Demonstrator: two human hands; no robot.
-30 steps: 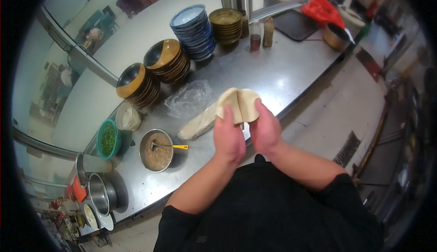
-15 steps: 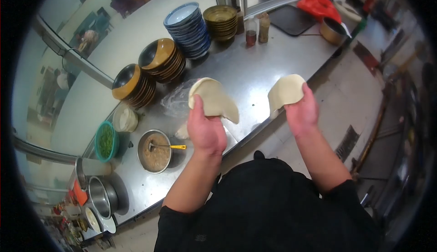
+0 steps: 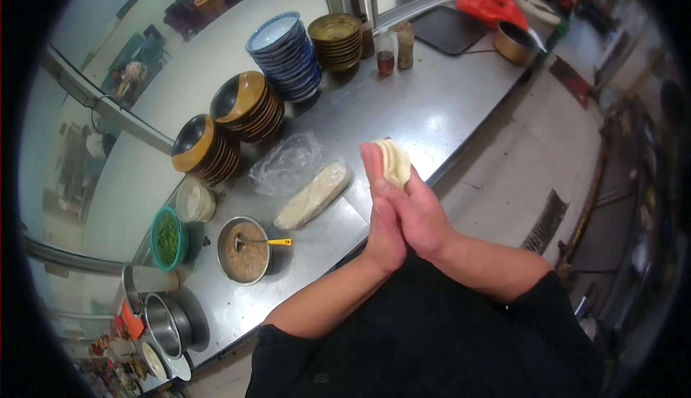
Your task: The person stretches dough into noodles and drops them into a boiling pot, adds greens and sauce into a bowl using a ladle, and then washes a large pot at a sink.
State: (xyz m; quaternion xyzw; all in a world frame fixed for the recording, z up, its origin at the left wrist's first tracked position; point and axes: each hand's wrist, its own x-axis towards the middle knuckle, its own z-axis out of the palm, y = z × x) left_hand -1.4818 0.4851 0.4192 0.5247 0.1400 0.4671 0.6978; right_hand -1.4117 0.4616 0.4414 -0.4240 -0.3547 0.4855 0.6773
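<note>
Palm to palm, my left hand (image 3: 386, 236) and my right hand (image 3: 426, 219) press together above the front edge of the steel counter. Folded pale dough wrappers (image 3: 394, 162) show at the fingertips, held between the hands. Most of the dough and some of the fingers are hidden, so the number of layers cannot be told. Left of my hands, a long pale dough log (image 3: 314, 195) under clear plastic lies on the counter (image 3: 410, 110). Beyond it is a crumpled plastic bag (image 3: 286, 162). A steel bowl (image 3: 268, 265) holds brownish filling and a yellow-handled spoon (image 3: 279, 242).
Stacked bowls, brown-black (image 3: 248, 106), blue (image 3: 284, 56) and olive (image 3: 337, 42), line the glass side. A green basin (image 3: 183, 243) of chopped greens and a steel pot (image 3: 168, 326) stand left. Small bottles (image 3: 386, 52), a black tray (image 3: 446, 29) and a pan (image 3: 515, 44) sit far right.
My hands were apart, each holding a flat round of dough. They have come together, folding the dough between the palms. The dough log on the counter is now uncovered to view.
</note>
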